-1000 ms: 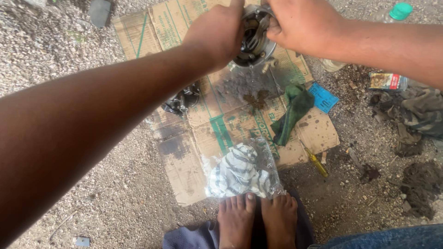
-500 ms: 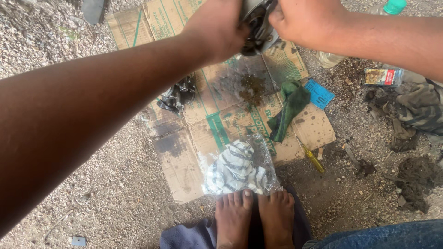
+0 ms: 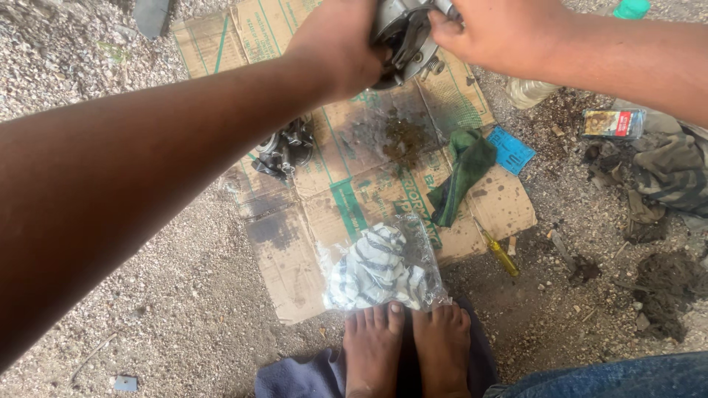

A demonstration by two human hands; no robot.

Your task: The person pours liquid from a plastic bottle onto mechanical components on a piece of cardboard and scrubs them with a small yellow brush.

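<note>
Over oily cardboard (image 3: 354, 199), both hands (image 3: 335, 48) (image 3: 501, 33) grip a metal engine part (image 3: 404, 33); orientation unclear.

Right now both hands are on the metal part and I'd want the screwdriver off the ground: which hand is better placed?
Probably the right hand: the screwdriver lies on its side, right of the cardboard. The left hand would have to cross over.
</note>
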